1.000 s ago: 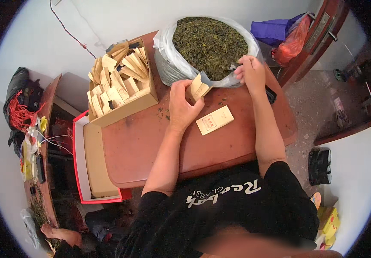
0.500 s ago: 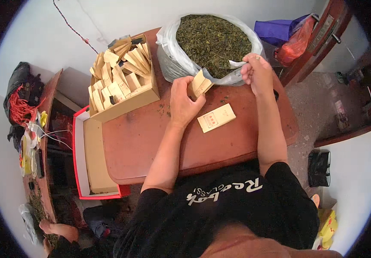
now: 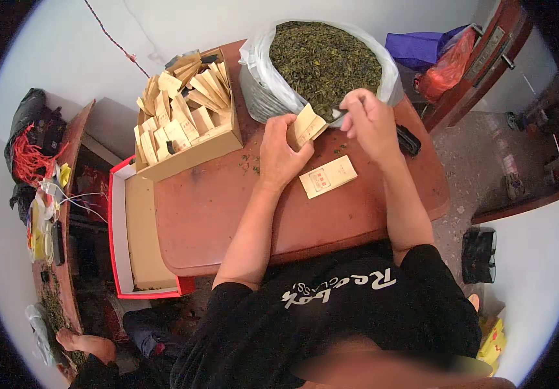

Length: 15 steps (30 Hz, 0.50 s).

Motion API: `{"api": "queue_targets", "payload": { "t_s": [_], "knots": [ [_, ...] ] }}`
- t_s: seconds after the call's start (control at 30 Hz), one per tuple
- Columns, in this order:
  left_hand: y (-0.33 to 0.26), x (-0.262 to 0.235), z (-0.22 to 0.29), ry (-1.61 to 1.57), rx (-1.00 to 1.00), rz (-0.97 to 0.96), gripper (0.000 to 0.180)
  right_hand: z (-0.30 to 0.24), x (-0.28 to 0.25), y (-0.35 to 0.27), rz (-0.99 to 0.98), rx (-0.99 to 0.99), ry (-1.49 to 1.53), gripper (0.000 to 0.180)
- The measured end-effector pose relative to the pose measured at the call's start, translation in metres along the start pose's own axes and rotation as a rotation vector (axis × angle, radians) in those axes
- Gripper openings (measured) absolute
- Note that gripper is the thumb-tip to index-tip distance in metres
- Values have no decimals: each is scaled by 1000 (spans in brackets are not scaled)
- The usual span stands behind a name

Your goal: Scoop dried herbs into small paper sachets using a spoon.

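A small tan paper packet stands tilted in my left hand, its fingers and thumb closed round the lower part. Close by its top, my right hand pinches a small white scoop, mostly hidden by the fingers, with something dark at its tip. Both hands are at the near rim of a large clear plastic bag full of dry green tea leaves. Flat on the table below them lies another tan packet with red print.
At left on the table stands a cardboard box crammed with upright packets. An open red-edged box sits beside the table. A black stapler-like object lies right of my wrist. Another person's foot shows at lower left.
My right hand has moved left and slightly down, bringing the white scoop from over the tea leaves toward the packet's top. My left hand has barely shifted and still holds the packet.
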<state>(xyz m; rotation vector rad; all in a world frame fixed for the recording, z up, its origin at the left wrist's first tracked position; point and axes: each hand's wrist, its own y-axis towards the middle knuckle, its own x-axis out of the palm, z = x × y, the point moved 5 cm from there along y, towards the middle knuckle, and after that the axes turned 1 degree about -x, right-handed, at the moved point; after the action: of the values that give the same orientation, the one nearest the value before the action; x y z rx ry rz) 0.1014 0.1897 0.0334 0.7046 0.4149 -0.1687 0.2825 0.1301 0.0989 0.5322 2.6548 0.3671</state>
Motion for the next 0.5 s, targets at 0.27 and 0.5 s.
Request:
{"api": "queue_targets", "payload": {
  "t_s": [0.27, 0.5],
  "knots": [
    [-3, 2, 9, -13, 35, -4, 52, -27, 41, -24, -11, -435, -555, 14],
    [-3, -2, 12, 14, 60, 30, 52, -31, 42, -38, -39, -516, -591, 9]
  ]
}}
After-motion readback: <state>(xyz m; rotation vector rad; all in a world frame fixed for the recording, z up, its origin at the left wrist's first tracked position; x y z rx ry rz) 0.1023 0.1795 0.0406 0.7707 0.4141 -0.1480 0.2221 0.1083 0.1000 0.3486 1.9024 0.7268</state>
